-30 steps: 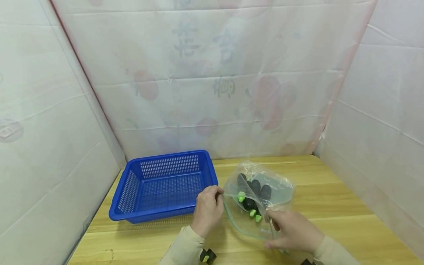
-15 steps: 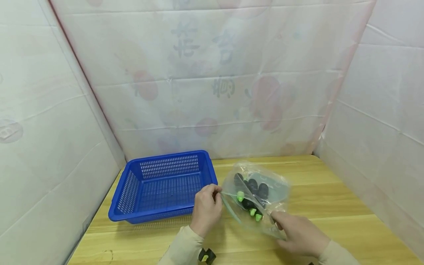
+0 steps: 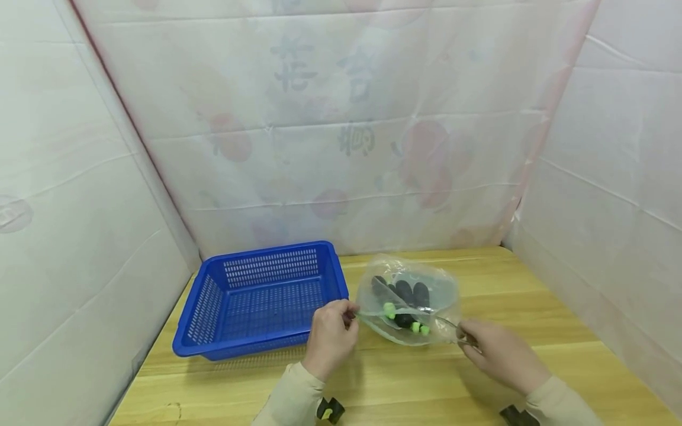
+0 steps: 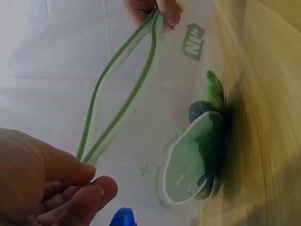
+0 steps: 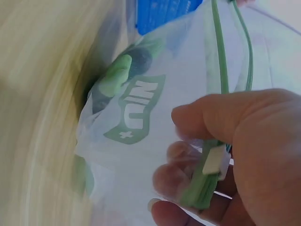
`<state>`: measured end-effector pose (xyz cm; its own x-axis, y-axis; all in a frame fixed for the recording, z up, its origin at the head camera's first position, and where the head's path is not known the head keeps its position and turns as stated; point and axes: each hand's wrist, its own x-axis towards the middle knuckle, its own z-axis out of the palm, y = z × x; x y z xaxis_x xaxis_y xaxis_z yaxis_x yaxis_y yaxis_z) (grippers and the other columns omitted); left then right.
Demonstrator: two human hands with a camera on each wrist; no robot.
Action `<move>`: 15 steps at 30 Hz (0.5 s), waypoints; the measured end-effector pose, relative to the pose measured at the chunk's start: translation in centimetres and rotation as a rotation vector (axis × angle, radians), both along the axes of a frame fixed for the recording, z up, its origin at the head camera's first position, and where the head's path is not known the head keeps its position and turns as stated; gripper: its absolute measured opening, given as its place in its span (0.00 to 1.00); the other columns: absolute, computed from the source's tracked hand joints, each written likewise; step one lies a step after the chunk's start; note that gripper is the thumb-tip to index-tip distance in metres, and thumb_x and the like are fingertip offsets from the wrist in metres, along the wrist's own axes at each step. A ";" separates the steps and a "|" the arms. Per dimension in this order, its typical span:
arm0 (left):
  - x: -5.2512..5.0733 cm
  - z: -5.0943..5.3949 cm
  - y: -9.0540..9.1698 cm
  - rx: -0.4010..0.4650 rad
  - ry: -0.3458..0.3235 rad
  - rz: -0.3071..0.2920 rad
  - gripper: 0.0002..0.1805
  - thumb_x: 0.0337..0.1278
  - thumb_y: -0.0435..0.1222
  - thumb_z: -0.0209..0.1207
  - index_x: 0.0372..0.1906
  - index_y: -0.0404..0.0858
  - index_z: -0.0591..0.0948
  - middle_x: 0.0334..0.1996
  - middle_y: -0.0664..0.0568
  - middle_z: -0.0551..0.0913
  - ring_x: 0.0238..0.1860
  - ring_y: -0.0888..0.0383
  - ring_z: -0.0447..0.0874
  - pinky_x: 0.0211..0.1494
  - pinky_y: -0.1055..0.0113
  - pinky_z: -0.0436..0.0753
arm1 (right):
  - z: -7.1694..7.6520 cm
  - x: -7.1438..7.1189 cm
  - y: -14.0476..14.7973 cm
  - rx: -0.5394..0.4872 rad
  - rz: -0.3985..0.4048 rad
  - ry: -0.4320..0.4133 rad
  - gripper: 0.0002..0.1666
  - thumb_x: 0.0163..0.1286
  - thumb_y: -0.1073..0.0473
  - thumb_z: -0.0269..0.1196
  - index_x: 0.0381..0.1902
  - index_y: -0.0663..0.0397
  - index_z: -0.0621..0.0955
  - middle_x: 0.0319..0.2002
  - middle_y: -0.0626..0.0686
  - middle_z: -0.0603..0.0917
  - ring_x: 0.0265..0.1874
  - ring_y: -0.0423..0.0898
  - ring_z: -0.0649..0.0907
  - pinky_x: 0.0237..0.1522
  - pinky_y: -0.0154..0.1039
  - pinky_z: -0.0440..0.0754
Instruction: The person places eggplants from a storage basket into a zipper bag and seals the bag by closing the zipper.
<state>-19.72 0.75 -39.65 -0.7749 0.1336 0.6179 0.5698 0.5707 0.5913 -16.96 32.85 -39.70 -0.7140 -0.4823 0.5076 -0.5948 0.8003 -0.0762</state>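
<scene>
A clear zip bag (image 3: 443, 288) with a green-edged mouth lies on the table between my hands. Inside it are several small dark eggplants (image 3: 421, 294) with bright green stems, partly blurred by the plastic. My left hand (image 3: 331, 338) pinches the left corner of the mouth between thumb and forefinger. At the opposite corner, my right hand (image 3: 503, 355) holds the green zip strip, its fingers curled around the end beside a pale slider (image 5: 215, 161). In the left wrist view the two zip edges (image 4: 126, 106) stand apart between the hands.
A blue perforated plastic basket (image 3: 256, 344) stands to the left, close to my left hand. The wooden table (image 3: 538, 331) extends to the right of the bag. White printed sheets (image 3: 330, 148) wall the back and both sides.
My right hand has moved to the right and slightly away from me, drawing the bag's mouth out straighter. The eggplants shift slightly inside the bag. My left hand stays nearly in place.
</scene>
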 end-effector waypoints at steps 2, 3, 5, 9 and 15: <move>0.0 0.1 -0.1 -0.038 0.025 -0.001 0.08 0.45 0.24 0.64 0.27 0.40 0.84 0.24 0.56 0.82 0.24 0.67 0.76 0.26 0.77 0.75 | 0.2 -0.1 0.5 0.001 -0.009 0.018 0.18 0.47 0.66 0.73 0.28 0.40 0.77 0.25 0.32 0.74 0.23 0.27 0.72 0.22 0.29 0.75; 0.0 0.1 -0.2 -0.056 0.033 -0.003 0.08 0.45 0.24 0.65 0.26 0.41 0.84 0.23 0.57 0.81 0.23 0.68 0.75 0.26 0.77 0.74 | 0.2 -0.2 0.8 0.003 -0.017 0.026 0.17 0.47 0.65 0.74 0.27 0.40 0.78 0.25 0.32 0.75 0.23 0.27 0.73 0.22 0.29 0.76; 0.0 0.1 -0.4 -0.097 0.044 -0.006 0.08 0.45 0.26 0.66 0.24 0.42 0.83 0.22 0.59 0.80 0.23 0.69 0.73 0.26 0.77 0.73 | 0.3 -0.3 1.4 0.005 -0.027 0.038 0.18 0.46 0.65 0.74 0.28 0.39 0.79 0.27 0.32 0.76 0.24 0.28 0.75 0.24 0.30 0.78; -0.1 0.2 -0.8 -0.168 0.004 -0.040 0.08 0.44 0.28 0.68 0.22 0.43 0.84 0.22 0.60 0.79 0.24 0.69 0.73 0.27 0.77 0.74 | 0.5 -0.5 2.2 0.003 -0.026 0.074 0.17 0.45 0.63 0.75 0.28 0.38 0.80 0.27 0.32 0.75 0.25 0.28 0.75 0.24 0.31 0.78; -0.1 0.1 -1.0 -0.258 -0.097 -0.175 0.09 0.46 0.26 0.68 0.24 0.44 0.84 0.28 0.59 0.83 0.25 0.69 0.75 0.28 0.76 0.74 | 0.7 -0.6 3.2 0.012 -0.031 0.098 0.19 0.42 0.63 0.76 0.27 0.35 0.81 0.28 0.31 0.76 0.25 0.29 0.77 0.25 0.31 0.78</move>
